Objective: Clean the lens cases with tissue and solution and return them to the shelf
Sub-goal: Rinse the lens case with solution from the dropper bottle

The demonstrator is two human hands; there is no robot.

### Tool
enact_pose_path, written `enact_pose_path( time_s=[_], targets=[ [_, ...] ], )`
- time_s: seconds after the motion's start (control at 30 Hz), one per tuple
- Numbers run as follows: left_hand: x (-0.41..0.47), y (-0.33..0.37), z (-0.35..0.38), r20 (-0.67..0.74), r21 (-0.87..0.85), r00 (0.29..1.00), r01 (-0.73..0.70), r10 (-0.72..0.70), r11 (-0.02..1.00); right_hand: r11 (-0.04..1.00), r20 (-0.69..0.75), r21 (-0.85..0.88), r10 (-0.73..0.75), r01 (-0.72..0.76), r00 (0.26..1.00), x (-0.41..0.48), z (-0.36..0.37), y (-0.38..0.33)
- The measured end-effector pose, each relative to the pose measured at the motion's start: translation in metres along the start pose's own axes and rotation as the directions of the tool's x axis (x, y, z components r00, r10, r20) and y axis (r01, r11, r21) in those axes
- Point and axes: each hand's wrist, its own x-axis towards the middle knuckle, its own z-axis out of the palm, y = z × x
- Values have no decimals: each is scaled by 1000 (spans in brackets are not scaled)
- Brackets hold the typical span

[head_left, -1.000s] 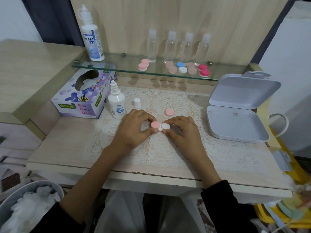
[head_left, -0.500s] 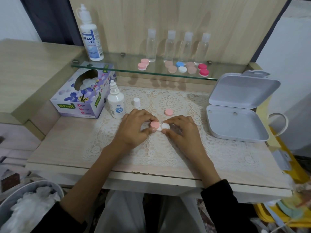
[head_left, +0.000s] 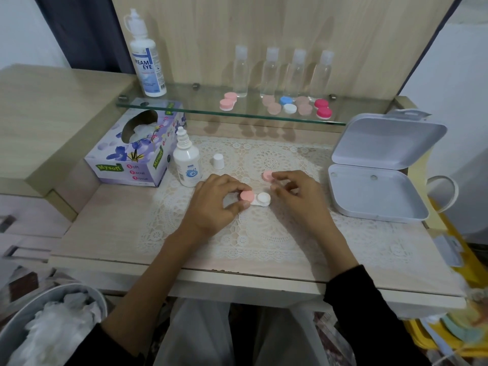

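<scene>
Fingers [head_left: 235, 188] of left hand [head_left: 211, 207] pinching round pink cap [head_left: 247, 196] on white plastic lens case [head_left: 261, 199] lying on cream lace mat [head_left: 264, 233], right hand [head_left: 298, 202] loosely curled, forefinger touching loose pink cap [head_left: 267, 175], purple cardboard box [head_left: 126, 167] holding white tissue [head_left: 142, 130], grey bin [head_left: 66, 288] holding crumpled tissue [head_left: 52, 328]

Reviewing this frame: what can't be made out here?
- Head view: whether the right hand touches the loose pink cap; motion blur.
- Head view: what the lens case holds in its uncapped well; too small.
- Head view: waste bin, cut off by the lower-left edge.
</scene>
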Motion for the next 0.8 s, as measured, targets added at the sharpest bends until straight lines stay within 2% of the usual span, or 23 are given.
enact_pose_path(
  time_s=[0.07, 0.17, 0.23, 0.4, 0.57, 0.63, 0.7, 0.8],
  targets=[
    [0, 1, 0, -4, -4, 1000, 3, -3, 1000, 994, 15, -109, -30, 32, 999, 11, 0, 0],
    [-1, 0, 0, 0, 2, 1000, 8, -8, 1000, 950, 114, -300, -54, 86, 992, 22, 3, 2],
    [-1, 0, 1, -1, 4, 1000, 5, -5, 1000, 922, 123, -371, -68, 110, 990, 22, 5, 2],
    [-1, -1, 1, -6, 8, 1000, 5, -5, 1000, 945, 72, -295, -123, 138, 990, 16, 5, 2],
    [-1, 0, 1, 1, 23, 1000, 15, -15, 1000, 988, 50, 56, -149, 147, 988, -6, 4, 0],
    [-1, 0, 0, 1, 24, 1000, 12, -12, 1000, 977, 69, 57, -207, 204, 976, -14, 6, 2],
    [-1, 1, 0, 5, 23, 1000, 7, -7, 1000, 962, 90, -11, -271, 273, 959, -16, 8, 5],
    [-1, 0, 0, -1, 23, 1000, 3, -3, 1000, 954, 101, -61, -286, 293, 953, -16, 9, 7]
  ],
)
